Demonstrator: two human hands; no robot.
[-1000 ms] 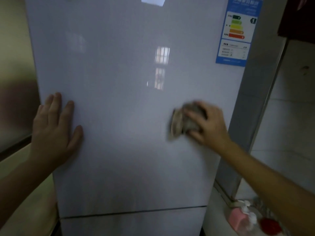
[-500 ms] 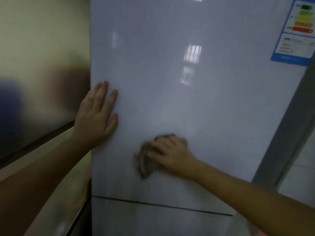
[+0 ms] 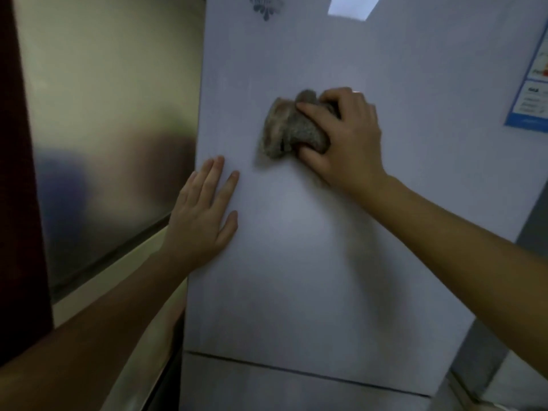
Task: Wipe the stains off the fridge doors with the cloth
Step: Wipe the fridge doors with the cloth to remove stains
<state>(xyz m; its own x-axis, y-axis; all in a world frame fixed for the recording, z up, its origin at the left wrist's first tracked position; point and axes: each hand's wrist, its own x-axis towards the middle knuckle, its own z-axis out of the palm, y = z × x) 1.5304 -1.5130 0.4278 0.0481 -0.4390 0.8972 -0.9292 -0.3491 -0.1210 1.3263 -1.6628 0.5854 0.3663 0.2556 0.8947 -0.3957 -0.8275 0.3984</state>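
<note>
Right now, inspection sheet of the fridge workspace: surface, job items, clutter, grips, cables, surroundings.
Surface: upper fridge door, pale, glossy, with reflections; no stain plainly visible; seam to lower door below.
Job's things: cloth, grey-brown, bunched, pressed on the door.
Clutter: nothing seen.
Grips: left hand flat on the door near its left edge, fingers straight; right hand grips the cloth.
Cables: nothing seen.
Surroundings: energy label at right edge; metal panel to the left; dim light.
</note>
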